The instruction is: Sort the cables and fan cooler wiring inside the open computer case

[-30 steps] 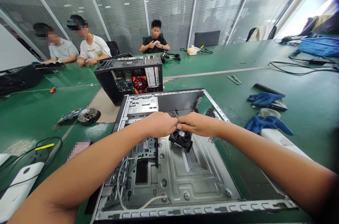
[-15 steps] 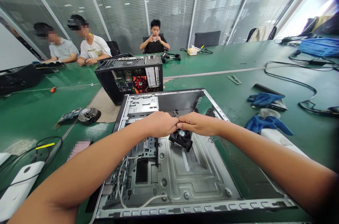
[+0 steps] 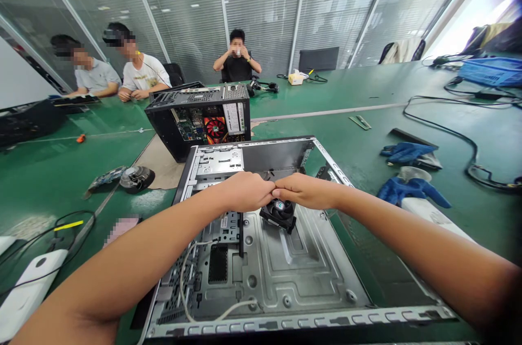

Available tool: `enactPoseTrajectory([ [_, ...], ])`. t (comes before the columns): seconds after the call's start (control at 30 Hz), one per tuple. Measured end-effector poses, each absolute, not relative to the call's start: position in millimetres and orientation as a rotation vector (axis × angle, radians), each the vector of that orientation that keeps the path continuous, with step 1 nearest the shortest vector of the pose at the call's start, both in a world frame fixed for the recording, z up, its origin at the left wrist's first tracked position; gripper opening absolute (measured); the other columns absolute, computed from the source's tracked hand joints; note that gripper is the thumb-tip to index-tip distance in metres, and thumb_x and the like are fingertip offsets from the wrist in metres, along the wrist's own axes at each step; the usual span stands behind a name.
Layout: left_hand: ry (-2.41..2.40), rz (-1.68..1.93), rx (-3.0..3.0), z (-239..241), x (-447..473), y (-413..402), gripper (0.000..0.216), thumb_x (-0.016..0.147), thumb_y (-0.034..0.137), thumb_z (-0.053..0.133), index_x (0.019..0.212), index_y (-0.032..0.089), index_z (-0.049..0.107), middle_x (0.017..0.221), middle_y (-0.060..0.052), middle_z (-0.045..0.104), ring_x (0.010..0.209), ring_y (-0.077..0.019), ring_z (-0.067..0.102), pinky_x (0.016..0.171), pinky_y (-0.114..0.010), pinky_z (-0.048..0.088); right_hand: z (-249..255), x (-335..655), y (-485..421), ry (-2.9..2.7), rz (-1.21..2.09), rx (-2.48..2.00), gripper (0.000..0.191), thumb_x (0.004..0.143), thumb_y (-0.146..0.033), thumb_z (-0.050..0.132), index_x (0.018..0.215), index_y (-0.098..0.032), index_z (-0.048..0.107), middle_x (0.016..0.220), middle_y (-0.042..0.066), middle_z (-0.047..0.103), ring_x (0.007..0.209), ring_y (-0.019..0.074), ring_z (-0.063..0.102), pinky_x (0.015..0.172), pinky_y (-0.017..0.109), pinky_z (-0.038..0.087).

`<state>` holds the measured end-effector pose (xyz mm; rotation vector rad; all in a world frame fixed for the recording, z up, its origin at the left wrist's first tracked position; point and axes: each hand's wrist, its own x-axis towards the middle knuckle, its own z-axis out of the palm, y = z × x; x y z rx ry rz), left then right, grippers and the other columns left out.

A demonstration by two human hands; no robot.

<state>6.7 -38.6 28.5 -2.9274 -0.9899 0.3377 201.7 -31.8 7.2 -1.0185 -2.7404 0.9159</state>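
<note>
Two hands, left (image 3: 253, 191) and right (image 3: 304, 191), are held touching over the PC case (image 3: 318, 285), prob for steadiness; the fan (image 3: 280, 215) gets partly hidden there, so any grip can't be told.

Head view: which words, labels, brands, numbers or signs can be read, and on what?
No text is readable.
Round sticker on the black plastic fan: too small.
White label inside the black metal tower case: too small.
Hub badge on the red fan: too small.
Print on the white T-shirt: blurred.

Yellow tissue box (image 3: 296, 79) on green table (image 3: 367, 84), blue basket (image 3: 491, 73) at far right, blue gloves (image 3: 420, 189) nearer
</note>
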Motion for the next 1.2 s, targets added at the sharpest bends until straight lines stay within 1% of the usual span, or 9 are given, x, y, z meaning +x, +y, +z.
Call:
enactPoseTrajectory([
  [0.3,-1.0,0.313,-2.918,27.8,6.5,-38.5,0.044,0.097,0.039,0.023,0.093,0.018,0.061,0.073,-0.007,0.067,0.062,-0.0186,0.063,0.055,-0.028,0.04,7.0,200.8,-31.4,-2.72,0.949,-1.032,0.035,0.095,-0.039,0.032,0.072,-0.018,0.048,0.07,0.002,0.053,0.064,0.0136,0.045,0.061,0.028,0.033],
  [0.53,-1.0,0.348,-2.919,28.1,6.9,-38.3,0.044,0.097,0.04,0.022,0.096,0.019,0.061,0.078,-0.009,0.069,0.064,-0.0213,0.064,0.056,-0.03,0.041,7.0,201.5,-31.6,-2.725,0.942,-1.044,0.034,0.095,-0.04,0.033,0.073,-0.018,0.046,0.069,0.001,0.053,0.064,0.0133,0.045,0.061,0.027,0.033],
  [0.7,-1.009,0.329,-2.912,28.6,7.3,-39.1,0.043,0.097,0.039,0.023,0.096,0.018,0.061,0.077,-0.009,0.069,0.064,-0.0203,0.064,0.057,-0.03,0.041,6.7,201.1,-31.9,-2.717,0.949,-1.038,0.034,0.095,-0.04,0.033,0.072,-0.018,0.046,0.069,0.001,0.052,0.064,0.0131,0.044,0.061,0.027,0.034],
  [0.83,-1.023,0.297,-2.898,27.6,7.8,-40.2,0.044,0.097,0.038,0.022,0.097,0.018,0.062,0.077,-0.01,0.069,0.062,-0.0216,0.063,0.058,-0.032,0.041,5.7,201.1,-30.7,-2.694,0.989,-1.008,0.035,0.096,-0.04,0.032,0.072,-0.018,0.046,0.069,0.0,0.051,0.064,0.0128,0.043,0.061,0.027,0.035],
  [1.0,-1.041,0.333,-2.898,30.5,8.8,-40.6,0.043,0.097,0.037,0.023,0.095,0.018,0.062,0.077,-0.009,0.069,0.063,-0.02,0.063,0.057,-0.03,0.04,6.8,200.8,-31.2,-2.687,0.939,-1.038,0.034,0.095,-0.039,0.033,0.072,-0.018,0.046,0.068,0.0,0.052,0.063,0.0129,0.044,0.061,0.027,0.035],
  [1.2,-1.034,0.343,-2.92,31.3,8.4,-39.9,0.044,0.097,0.038,0.022,0.095,0.018,0.061,0.079,-0.009,0.069,0.063,-0.0205,0.063,0.056,-0.031,0.04,6.4,201.5,-32.2,-2.707,0.914,-1.052,0.035,0.096,-0.041,0.033,0.071,-0.019,0.044,0.068,0.0,0.053,0.063,0.0127,0.043,0.06,0.027,0.033],
])
